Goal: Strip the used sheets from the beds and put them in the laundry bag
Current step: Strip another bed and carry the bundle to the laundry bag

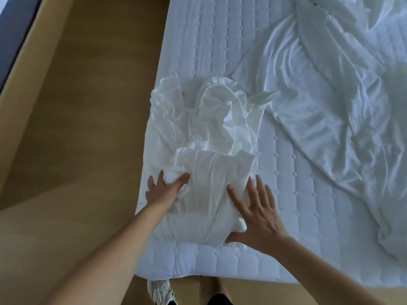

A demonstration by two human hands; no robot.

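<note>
A white sheet [211, 155] lies bunched in a crumpled heap on the near left corner of the bed's quilted mattress [304, 205]. My left hand [164, 187] holds a fold at the heap's left side, thumb on top and fingers partly tucked under the cloth. My right hand [255, 208] lies flat with spread fingers against the heap's right side, pressing on it. A second mass of rumpled white bedding [334, 102] covers the right and far part of the mattress.
Tan wooden floor [83, 128] runs along the bed's left side and near edge. A dark strip [15, 34] borders the floor at the far left. My shoes [160, 290] stand at the foot of the bed.
</note>
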